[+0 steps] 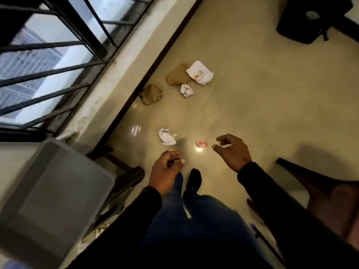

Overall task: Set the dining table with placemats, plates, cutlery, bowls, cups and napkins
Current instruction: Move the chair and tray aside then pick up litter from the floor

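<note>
The right hand [232,150] hangs over the floor [252,94] with fingers curled, pinching a thin white stick [226,146] whose nature is unclear. The left hand [165,169] is at its 8 o'clock, fingers curled; something pale shows at the fingertips, but I cannot tell whether it grips anything. Between the hands, at 12 o'clock from the left one, a small red-and-white carton [201,144] lies on the floor, with a crumpled paper [166,136] at its 9 o'clock. Farther off at 12 o'clock lie more paper balls [200,72] and brown bags [177,75]. A grey bin [58,191] stands at 8 o'clock beside a barred window [48,55]. A wooden chair [320,187] is at 4 o'clock. No tableware is in view.
</note>
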The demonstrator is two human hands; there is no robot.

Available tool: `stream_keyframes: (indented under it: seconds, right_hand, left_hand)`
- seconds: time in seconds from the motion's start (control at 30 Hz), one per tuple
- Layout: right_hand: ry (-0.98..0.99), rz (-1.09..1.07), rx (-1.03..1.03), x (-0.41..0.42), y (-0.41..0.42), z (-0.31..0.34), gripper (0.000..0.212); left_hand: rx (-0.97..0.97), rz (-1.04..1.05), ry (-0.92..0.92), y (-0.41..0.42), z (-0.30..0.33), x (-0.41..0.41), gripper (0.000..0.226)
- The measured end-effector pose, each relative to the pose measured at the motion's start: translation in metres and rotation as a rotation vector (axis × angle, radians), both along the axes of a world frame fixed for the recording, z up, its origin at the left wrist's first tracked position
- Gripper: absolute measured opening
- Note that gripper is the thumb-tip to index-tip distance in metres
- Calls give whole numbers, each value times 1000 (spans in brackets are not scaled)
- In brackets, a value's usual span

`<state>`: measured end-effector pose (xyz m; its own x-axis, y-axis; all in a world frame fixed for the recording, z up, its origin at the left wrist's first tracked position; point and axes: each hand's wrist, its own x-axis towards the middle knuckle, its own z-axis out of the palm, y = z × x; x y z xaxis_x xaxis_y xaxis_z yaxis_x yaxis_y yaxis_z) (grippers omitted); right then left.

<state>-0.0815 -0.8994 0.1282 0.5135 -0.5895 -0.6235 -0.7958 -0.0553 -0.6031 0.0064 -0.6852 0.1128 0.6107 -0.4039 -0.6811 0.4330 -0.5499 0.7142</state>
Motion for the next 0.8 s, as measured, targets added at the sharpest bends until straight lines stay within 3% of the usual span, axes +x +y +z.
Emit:
stream_keyframes:
  seconds: [0.17, 0.33, 0.47, 0.53, 0.6, 0.67, 0.73, 0.8]
  right_hand:
    - [98, -118, 72, 34, 9, -103, 39]
    - [320, -109, 154, 53, 7, -284, 62]
    - [487, -66, 199, 47, -8, -434, 73]
    - [525, -63, 175, 40, -16, -491, 74]
    - [521, -62, 112, 31, -26, -538, 72]
    - [533, -86, 68, 20, -37, -574, 73]
    - [566, -148, 55, 11, -48, -608, 82]
    - [585, -190, 69, 4, -51, -634, 91]
  left_hand:
    - [243, -52, 158, -27, -118, 18, 30]
    - [397, -124, 191, -39, -282, 48, 20]
    - [537, -42, 177, -41, -431, 86, 18]
    - [577, 86, 207, -37, -496, 102, 44]
    - [682, 190, 218, -38, -547, 115, 101]
    - [767, 250, 229, -38, -588, 121, 136]
    - [705, 327, 224, -32, -637, 124, 143]
    - [649, 338, 248, -31, -655, 125, 133]
